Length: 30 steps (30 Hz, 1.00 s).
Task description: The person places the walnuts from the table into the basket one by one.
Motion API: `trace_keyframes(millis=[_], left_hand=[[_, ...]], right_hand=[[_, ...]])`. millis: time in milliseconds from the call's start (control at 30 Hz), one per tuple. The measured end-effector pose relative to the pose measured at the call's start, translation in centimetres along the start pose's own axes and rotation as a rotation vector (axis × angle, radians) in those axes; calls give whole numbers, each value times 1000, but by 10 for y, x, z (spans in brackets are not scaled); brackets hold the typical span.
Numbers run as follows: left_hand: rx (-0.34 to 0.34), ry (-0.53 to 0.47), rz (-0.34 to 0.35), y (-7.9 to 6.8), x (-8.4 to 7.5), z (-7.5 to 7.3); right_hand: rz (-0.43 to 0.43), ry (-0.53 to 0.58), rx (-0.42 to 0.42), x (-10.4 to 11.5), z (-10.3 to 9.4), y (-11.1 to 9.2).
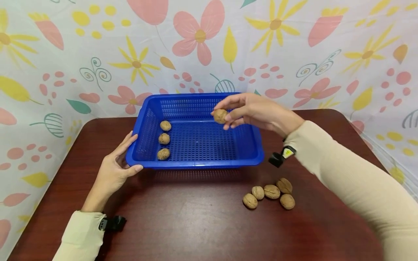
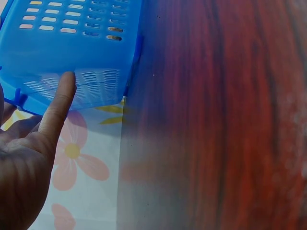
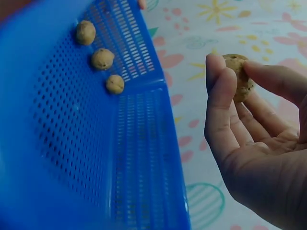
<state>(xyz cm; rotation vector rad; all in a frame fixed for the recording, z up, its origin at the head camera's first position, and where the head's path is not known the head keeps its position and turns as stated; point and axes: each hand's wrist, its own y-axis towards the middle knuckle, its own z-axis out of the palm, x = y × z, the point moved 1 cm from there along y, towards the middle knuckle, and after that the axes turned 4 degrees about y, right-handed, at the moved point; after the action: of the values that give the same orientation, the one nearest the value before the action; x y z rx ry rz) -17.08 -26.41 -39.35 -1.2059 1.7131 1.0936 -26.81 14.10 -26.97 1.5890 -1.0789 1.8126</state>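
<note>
My right hand [image 1: 253, 110] pinches a walnut [image 1: 220, 116] between thumb and fingertips, raised over the right half of a blue plastic basket [image 1: 196, 164]. The right wrist view shows that same walnut [image 3: 236, 79] at the fingertips. Along the basket's left end, three walnuts [image 1: 164, 138] form a row on its floor. My left hand [image 1: 112, 170] rests against the basket's front left corner, its fingers along the left side and the thumb by the front rim. In the left wrist view one straight digit lies against the outer wall [image 2: 48, 57].
Several more walnuts [image 1: 271, 191] lie in a loose group on the dark wooden table [image 1: 196, 221], in front of the basket's right end and near the right forearm. Behind the table hangs a white sheet [image 1: 209, 47] printed with flowers.
</note>
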Motion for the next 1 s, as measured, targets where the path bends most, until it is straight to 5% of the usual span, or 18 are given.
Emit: trace_keyframes(millis=[500,1000], left_hand=[[-8,23,-7,1,2,0],[-26,4,-3,1,2,0]], right_hand=[[50,-71,223,-23,36,103],[225,-257,433,-64,74,132]])
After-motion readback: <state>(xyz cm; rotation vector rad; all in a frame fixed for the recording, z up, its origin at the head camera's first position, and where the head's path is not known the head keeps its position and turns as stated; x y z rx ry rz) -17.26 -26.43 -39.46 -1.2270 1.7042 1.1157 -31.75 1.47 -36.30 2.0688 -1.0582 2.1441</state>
